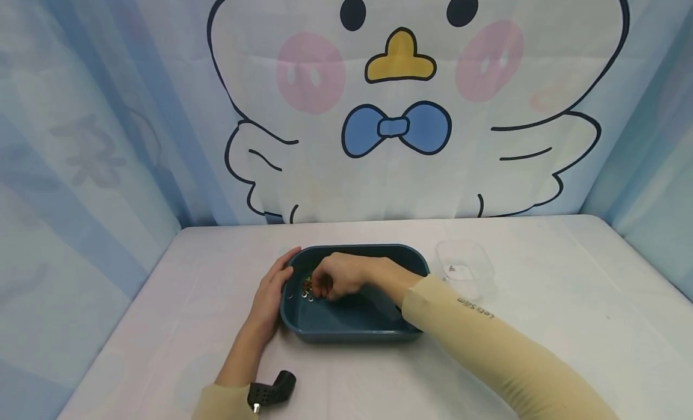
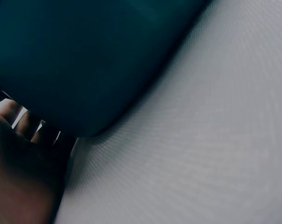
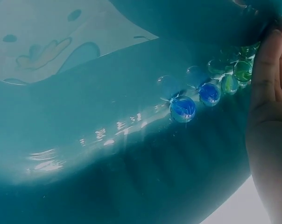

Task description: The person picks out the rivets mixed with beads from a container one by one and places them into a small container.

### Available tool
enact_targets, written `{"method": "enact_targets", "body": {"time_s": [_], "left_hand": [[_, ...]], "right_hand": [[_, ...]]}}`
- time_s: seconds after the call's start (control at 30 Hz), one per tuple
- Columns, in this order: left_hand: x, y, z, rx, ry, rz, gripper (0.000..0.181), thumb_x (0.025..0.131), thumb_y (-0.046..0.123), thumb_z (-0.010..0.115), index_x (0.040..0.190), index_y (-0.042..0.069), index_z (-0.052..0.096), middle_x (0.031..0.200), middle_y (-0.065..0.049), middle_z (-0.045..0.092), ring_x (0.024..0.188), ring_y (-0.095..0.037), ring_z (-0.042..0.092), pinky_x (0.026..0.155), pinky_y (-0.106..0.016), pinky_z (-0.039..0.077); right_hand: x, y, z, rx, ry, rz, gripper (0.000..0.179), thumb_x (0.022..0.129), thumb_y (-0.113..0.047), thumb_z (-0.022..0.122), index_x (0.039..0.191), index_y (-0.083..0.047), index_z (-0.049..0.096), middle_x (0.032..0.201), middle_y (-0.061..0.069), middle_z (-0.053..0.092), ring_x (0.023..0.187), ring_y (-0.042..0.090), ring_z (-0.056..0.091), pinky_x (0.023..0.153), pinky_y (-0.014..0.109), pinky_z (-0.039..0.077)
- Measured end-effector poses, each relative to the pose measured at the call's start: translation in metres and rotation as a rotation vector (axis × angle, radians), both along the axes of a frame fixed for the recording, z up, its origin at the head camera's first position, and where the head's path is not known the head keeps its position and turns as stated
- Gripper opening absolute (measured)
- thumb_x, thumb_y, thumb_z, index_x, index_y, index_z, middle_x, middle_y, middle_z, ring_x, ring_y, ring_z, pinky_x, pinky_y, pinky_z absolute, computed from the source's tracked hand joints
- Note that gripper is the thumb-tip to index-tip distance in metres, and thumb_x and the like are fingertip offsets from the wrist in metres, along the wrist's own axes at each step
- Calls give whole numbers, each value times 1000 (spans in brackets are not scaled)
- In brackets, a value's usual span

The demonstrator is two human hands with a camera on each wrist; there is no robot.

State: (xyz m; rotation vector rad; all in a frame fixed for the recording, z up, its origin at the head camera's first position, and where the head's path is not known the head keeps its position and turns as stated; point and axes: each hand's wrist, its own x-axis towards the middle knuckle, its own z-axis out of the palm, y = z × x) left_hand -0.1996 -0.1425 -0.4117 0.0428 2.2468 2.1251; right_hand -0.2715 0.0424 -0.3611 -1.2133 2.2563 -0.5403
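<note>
A dark teal basin (image 1: 354, 336) stands on the table. My left hand (image 1: 266, 302) grips its left end, thumb over the rim and fingers along the outside wall. In the left wrist view, the fingers (image 2: 26, 125) show behind the basin's wall (image 2: 85, 60). Inside the basin, my right hand (image 1: 343, 275) reaches down with curled fingers at a cluster of small glass marbles (image 1: 306, 286). Two blue marbles (image 3: 182, 109) and several green marbles (image 3: 243, 71) lie beside it in the right wrist view. Its fingertips are hidden; I cannot tell whether they hold a marble.
A clear plastic container (image 1: 473, 251) sits on the white-covered table (image 1: 568, 324) right of the basin, behind my right forearm. A black strap-on device (image 1: 273, 390) is at my left wrist. Behind the table hangs a curtain (image 1: 390, 179) with a cartoon bird.
</note>
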Motion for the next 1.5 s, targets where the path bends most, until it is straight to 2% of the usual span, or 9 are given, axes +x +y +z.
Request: {"method": "enact_targets", "body": {"time_s": [0.33, 0.57, 1.03, 1.5], "left_hand": [[-1, 1, -1, -3, 2, 3, 47, 109, 23, 30, 153, 17, 44, 160, -7, 35, 148, -28, 27, 120, -54, 15], [-2, 1, 0, -4, 5, 4, 47, 109, 23, 30, 153, 18, 44, 160, -6, 35, 149, -26, 26, 120, -53, 15], [-2, 1, -1, 7, 16, -7, 47, 109, 22, 30, 154, 17, 43, 160, -6, 35, 149, -26, 26, 120, -51, 15], [-1, 0, -2, 13, 12, -5, 47, 109, 21, 30, 154, 16, 42, 161, -6, 34, 149, -26, 26, 120, -50, 16]], "right_hand": [[-2, 5, 3, -11, 8, -10, 21, 85, 3, 72, 98, -13, 73, 86, -5, 65, 79, 10, 59, 72, 23, 51], [-3, 5, 5, 17, 20, -25, 21, 86, 4, 72, 101, -11, 73, 87, -6, 65, 80, 10, 59, 74, 24, 51], [1, 3, 5, 54, 40, -11, 13, 89, -1, 73, 92, -14, 73, 84, -5, 65, 78, 10, 58, 71, 23, 50], [3, 1, 2, 68, 33, 14, 15, 89, -1, 72, 88, -17, 71, 81, -5, 63, 73, 9, 56, 66, 21, 49]]}}
